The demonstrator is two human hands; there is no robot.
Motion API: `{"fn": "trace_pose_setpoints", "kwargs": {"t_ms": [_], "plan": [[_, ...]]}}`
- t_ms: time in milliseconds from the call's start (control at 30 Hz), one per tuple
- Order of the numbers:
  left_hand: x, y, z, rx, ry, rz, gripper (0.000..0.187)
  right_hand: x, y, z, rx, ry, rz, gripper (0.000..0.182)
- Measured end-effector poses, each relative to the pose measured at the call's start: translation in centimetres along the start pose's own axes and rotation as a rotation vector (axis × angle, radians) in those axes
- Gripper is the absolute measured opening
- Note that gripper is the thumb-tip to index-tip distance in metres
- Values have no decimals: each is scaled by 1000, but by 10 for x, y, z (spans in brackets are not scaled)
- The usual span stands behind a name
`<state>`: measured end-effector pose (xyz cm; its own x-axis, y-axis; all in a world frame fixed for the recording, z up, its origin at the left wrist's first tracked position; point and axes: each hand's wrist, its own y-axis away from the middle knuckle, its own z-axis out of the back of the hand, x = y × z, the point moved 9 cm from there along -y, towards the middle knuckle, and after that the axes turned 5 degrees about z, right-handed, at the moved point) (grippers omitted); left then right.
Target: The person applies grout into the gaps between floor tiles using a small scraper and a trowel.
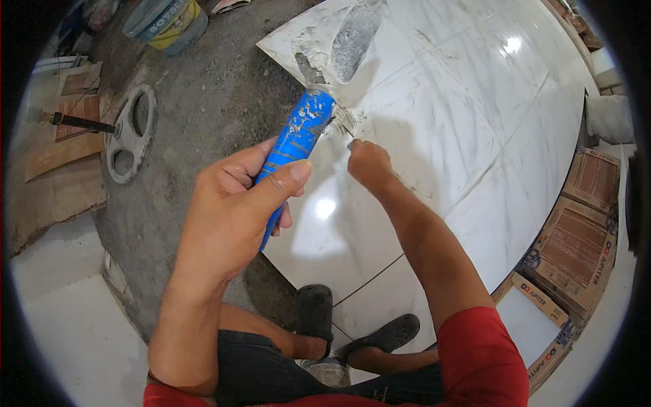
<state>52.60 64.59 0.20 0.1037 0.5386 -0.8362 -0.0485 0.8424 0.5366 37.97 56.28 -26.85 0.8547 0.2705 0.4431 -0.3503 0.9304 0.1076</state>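
Observation:
My left hand [234, 203] is wrapped around the blue handle of a trowel [298, 132], thumb lying along it. The trowel points away from me, and pale mortar cakes its metal blade and the top of the handle. To its right, my right hand [369, 163] is closed low over the white marble-patterned tiles [468, 136]. A thin dark sliver shows at its fingertips, too small to name. Smears of mortar [349, 123] lie on the tile just beyond those fingers.
Rough grey ground [203, 88] borders the tiles on the left, with a bucket [166, 24] at the back. A grey plate with round holes [132, 132] stands at left. Tile boxes [573, 247] line the right side. My dark clogs [390, 336] are at the near tiles.

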Motion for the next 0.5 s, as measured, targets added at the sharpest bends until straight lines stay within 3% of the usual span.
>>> {"fn": "trace_pose_setpoints", "kwargs": {"t_ms": [133, 233, 500], "plan": [[0, -1, 6, 11, 28, -15, 22, -20, 1, 36, -118, -166, -223, 17], [1, 0, 11, -17, 20, -21, 22, -28, 18, 24, 55, -1, -256, 18], [0, 2, 13, -1, 51, -25, 22, -2, -25, 20, -145, -22, -101, 13]]}}
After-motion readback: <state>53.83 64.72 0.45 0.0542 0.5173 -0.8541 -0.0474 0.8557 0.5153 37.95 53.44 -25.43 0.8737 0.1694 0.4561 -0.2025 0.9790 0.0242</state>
